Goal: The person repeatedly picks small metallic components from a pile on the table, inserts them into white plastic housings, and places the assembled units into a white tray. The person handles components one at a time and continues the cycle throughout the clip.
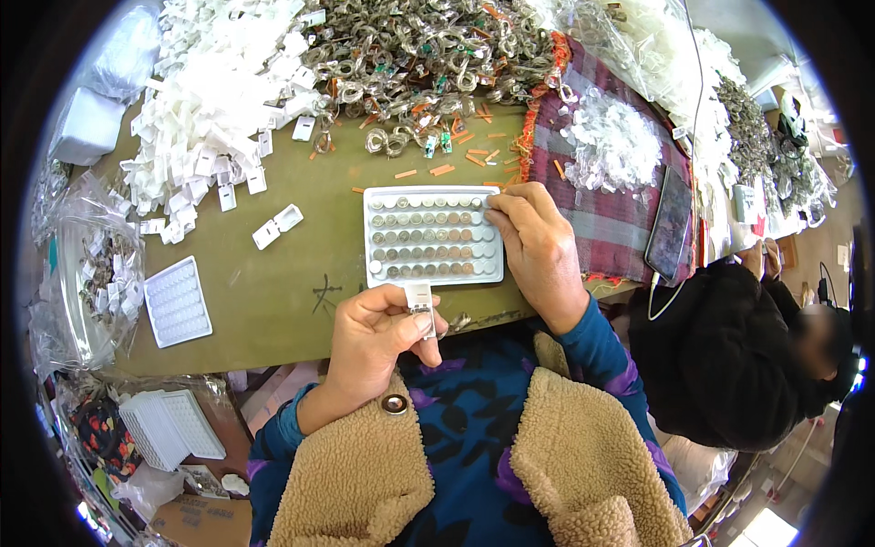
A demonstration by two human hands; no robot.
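A white plastic tray lies on the table before me, with rows of small round silvery button cells in its pockets. My left hand is closed on a small white plastic case, held upright just off the tray's near edge; the thumb presses on its lower part. My right hand reaches over the tray's far right corner, thumb and fingertips drawn together at the end of the upper rows. Whatever sits between those fingertips is hidden. Left of the tray, a similar white case lies unfolded.
White cases are heaped at the far left, beside a pile of coiled clear wires. Orange strips lie scattered. On the plaid cloth are clear plastic pieces and a phone on a cable. Another tray is left; a person in black sits right.
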